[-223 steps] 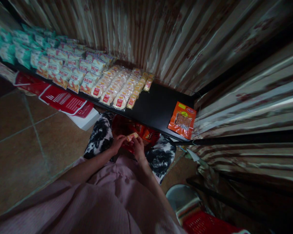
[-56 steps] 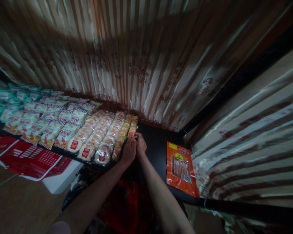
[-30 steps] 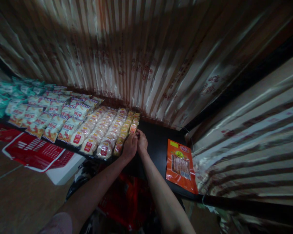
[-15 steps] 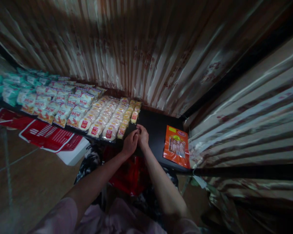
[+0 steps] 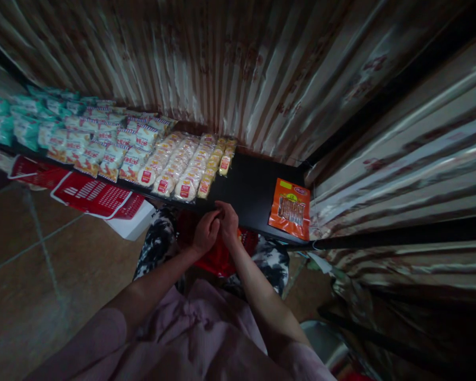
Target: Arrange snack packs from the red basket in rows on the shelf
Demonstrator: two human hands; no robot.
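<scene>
My left hand (image 5: pixel 204 234) and my right hand (image 5: pixel 227 221) meet at the front edge of a black shelf (image 5: pixel 254 196), fingers curled together; whatever they hold is hidden. Just beyond them lies a row of small yellow snack packets (image 5: pixel 216 162), the rightmost line of several rows of packaged snacks (image 5: pixel 158 164). An orange flat packet (image 5: pixel 290 208) lies alone at the shelf's right end. Below my hands a red basket with orange packets (image 5: pixel 218 256) rests on my lap.
Corrugated metal walls close in behind and to the right. Teal packets (image 5: pixel 19 119) fill the shelf's far left. Red baskets (image 5: pixel 95 196) and a white box (image 5: pixel 133 225) sit under the shelf on the tiled floor. A stool (image 5: pixel 323 344) stands lower right.
My hands have pulled back from the yellow packet row to the shelf's front edge, above my lap. The view has tilted downward.
</scene>
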